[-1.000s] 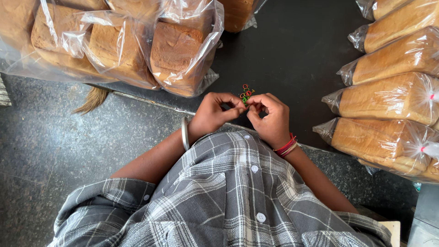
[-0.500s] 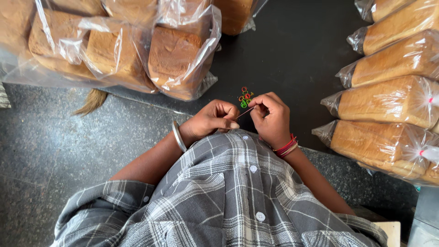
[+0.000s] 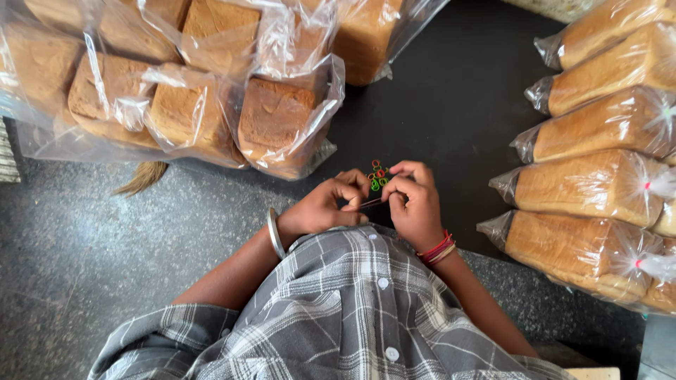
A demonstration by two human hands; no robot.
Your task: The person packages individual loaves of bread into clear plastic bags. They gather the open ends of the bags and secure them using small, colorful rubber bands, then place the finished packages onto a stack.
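A thin rubber band (image 3: 372, 203), barely discernible, is pinched between left hand (image 3: 325, 208) and right hand (image 3: 415, 204), flanked by clear-bagged bread loaves (image 3: 584, 186).

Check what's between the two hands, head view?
A thin rubber band is stretched between the left hand and the right hand. Just beyond lies a small pile of coloured rubber bands on the dark counter.

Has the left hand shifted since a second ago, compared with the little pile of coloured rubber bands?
Barely. The left hand stays just below and left of the pile of coloured rubber bands, close to the right hand, with a band stretched between their fingers.
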